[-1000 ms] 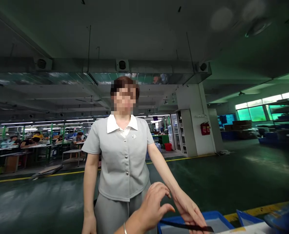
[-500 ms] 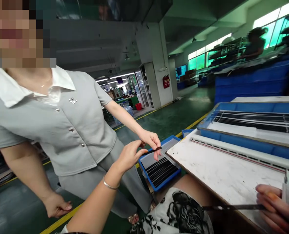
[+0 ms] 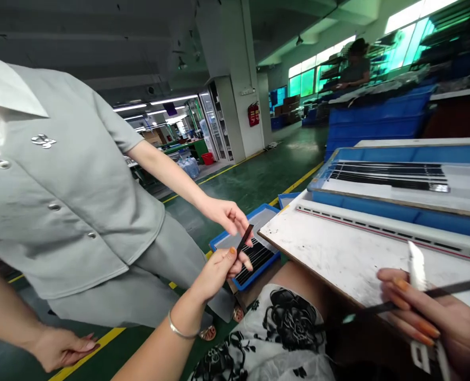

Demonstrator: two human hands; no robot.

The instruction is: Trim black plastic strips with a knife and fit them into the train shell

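Note:
In the head view, my left hand (image 3: 219,270), a bracelet on its wrist, pinches a short black strip (image 3: 244,239) between thumb and fingers, its free end pointing up and right. A co-worker's hand (image 3: 232,216) is right beside that end; I cannot tell whether it touches. Closer to me at the right, my right hand (image 3: 433,317) is closed around a long, thin black strip (image 3: 457,288) that runs across the fingers toward my lap. A white object (image 3: 416,265) also sticks up from this hand, partly hidden by the fingers, its kind unclear.
A white worktable (image 3: 318,235) with a long white-and-red bar (image 3: 378,228) stands at right. Behind it is a blue tray (image 3: 330,196) of black strips; a lower blue bin (image 3: 272,207) holds more. The co-worker in grey (image 3: 88,185) stands close at left.
The view has shifted left and down across the co-worker. The short strip in my left hand now tilts more steeply upward. My right hand has come further into view with the long strip and white object.

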